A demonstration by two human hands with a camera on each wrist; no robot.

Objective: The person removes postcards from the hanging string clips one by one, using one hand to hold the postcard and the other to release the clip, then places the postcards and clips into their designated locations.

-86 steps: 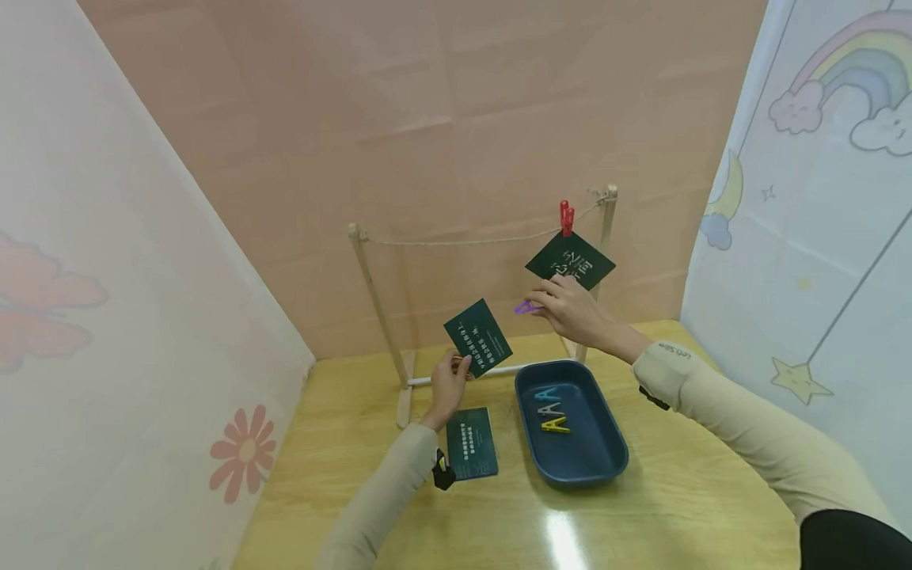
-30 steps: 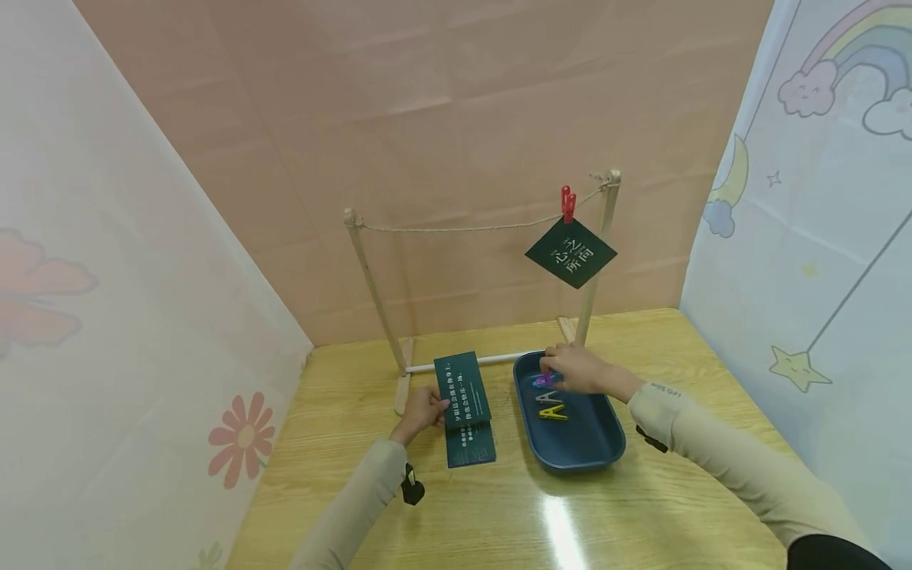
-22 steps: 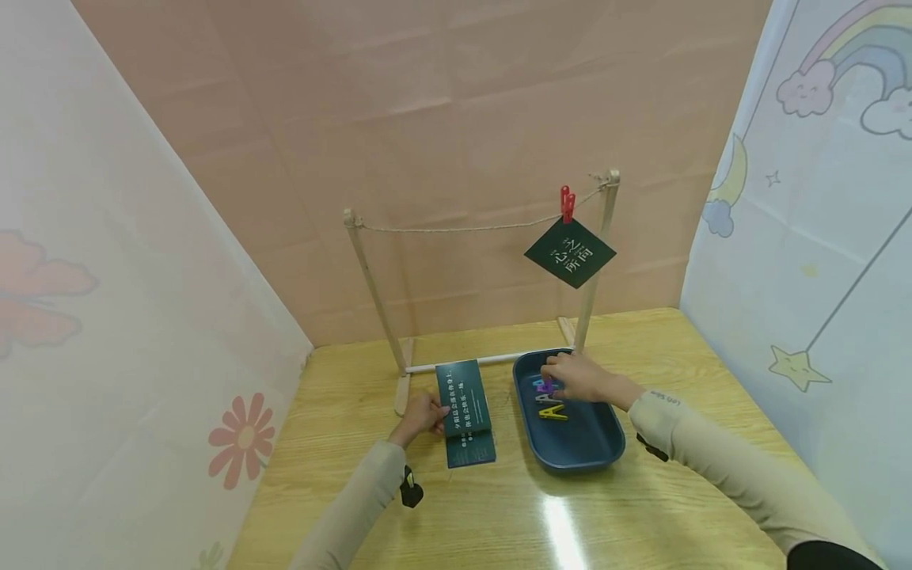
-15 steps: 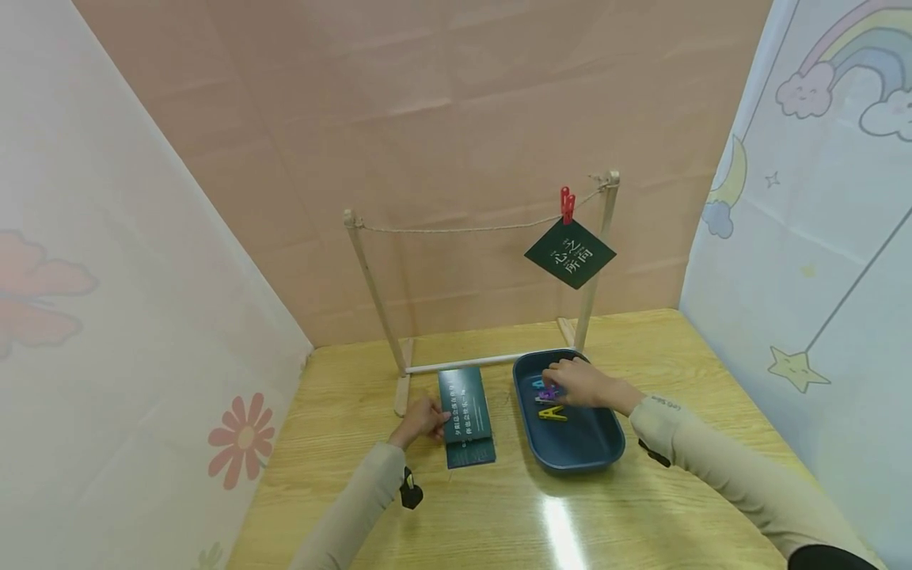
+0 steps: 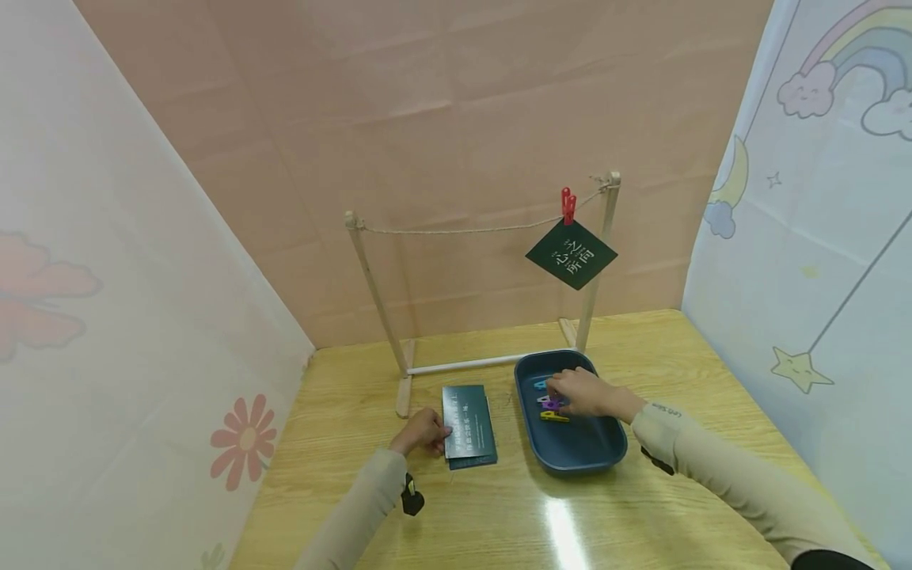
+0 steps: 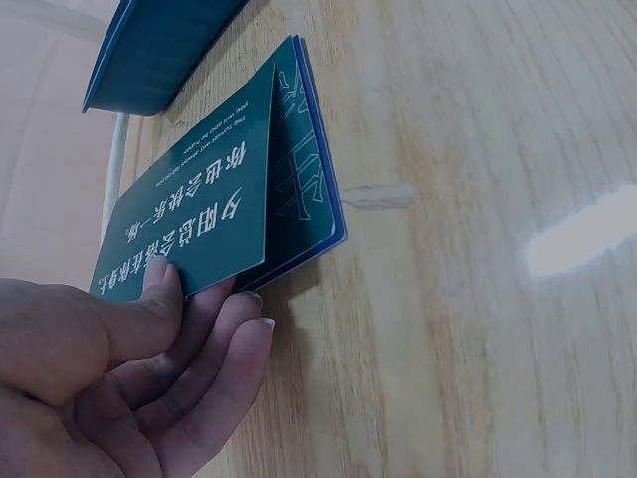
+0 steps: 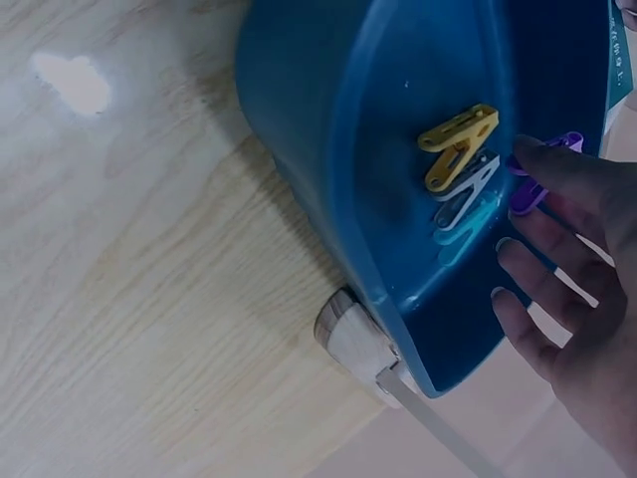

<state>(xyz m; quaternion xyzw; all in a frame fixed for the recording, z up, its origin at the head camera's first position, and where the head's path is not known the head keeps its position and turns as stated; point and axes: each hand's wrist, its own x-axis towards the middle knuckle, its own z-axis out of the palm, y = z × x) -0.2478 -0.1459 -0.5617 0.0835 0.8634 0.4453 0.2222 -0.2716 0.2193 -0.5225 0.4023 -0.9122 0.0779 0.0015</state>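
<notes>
My left hand [image 5: 422, 432] pinches the side edge of a dark green card [image 6: 189, 189] with white writing, thumb on top. That card lies slightly tilted over more green cards [image 6: 317, 214] on the table, their near edge showing. In the right wrist view my right hand [image 7: 582, 259] pinches a purple clothespin [image 7: 528, 196] between thumb and index finger, inside the blue tray [image 7: 299, 110]. Beside it on the tray floor lie a yellow clothespin [image 7: 458, 146], a grey clothespin [image 7: 466, 189] and a teal clothespin [image 7: 468, 231].
Behind the tray stands a wooden frame [image 5: 374, 293] with a string [image 5: 456, 231] across its top. A red clothespin [image 5: 568, 207] holds a green card [image 5: 572, 253] on the string near the right post. Fabric walls enclose the table [image 5: 499, 522] at the back and sides.
My left hand has lowered its card from the air onto the other cards. My right hand has come down from the hanging card into the tray, then shifted toward me with the purple clothespin.
</notes>
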